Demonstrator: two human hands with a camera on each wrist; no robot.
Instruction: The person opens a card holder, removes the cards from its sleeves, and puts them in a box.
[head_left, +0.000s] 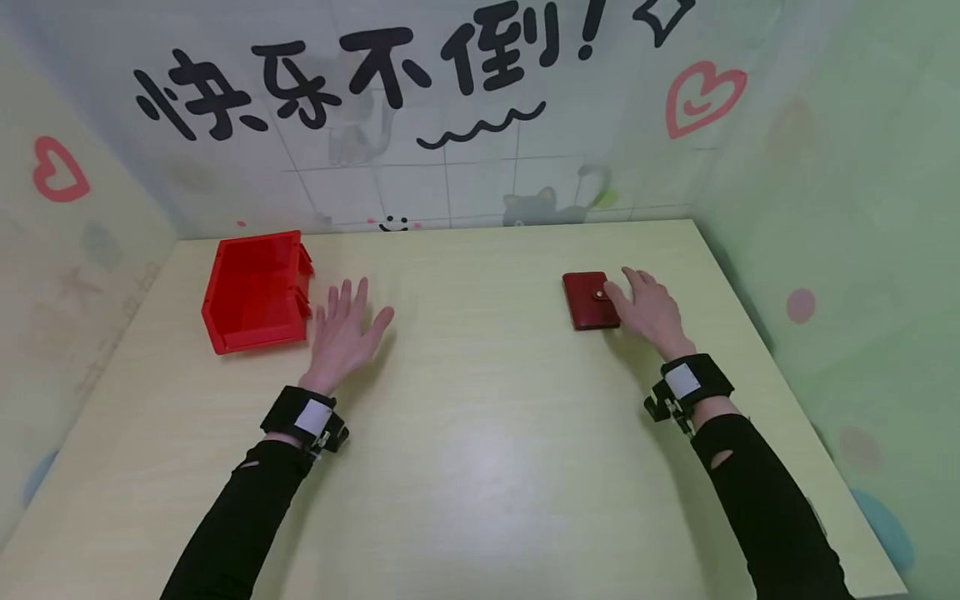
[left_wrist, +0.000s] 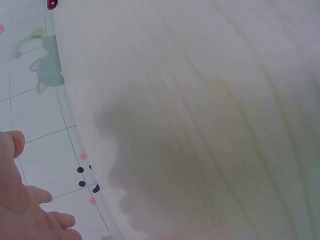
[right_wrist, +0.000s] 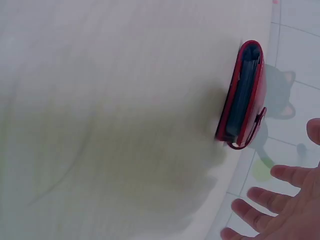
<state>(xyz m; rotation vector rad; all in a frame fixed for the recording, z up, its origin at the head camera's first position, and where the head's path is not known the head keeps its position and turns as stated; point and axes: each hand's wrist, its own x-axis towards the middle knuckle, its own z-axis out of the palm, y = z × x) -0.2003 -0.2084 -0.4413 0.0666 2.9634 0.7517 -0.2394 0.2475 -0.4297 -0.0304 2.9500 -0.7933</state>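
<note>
A dark red wallet (head_left: 588,302) with a snap strap lies on the table at the right. In the right wrist view the wallet (right_wrist: 245,95) is seen edge-on, its blue inner leaves showing. Just to its right, my right hand (head_left: 651,313) hovers with loosely spread fingers, the thumb overlapping the strap in the head view. At the left lies a red plastic bin (head_left: 255,287), its inside bare. Beside the bin's right side, my left hand (head_left: 343,337) is held palm down with fingers spread, holding nothing. Its shadow falls on the table in the left wrist view.
The pale wooden table (head_left: 465,433) ends at a back wall (head_left: 480,187) printed with black characters and a cat. Side walls stand along its left and right edges. Each wrist carries a black strapped-on camera mount (head_left: 303,417).
</note>
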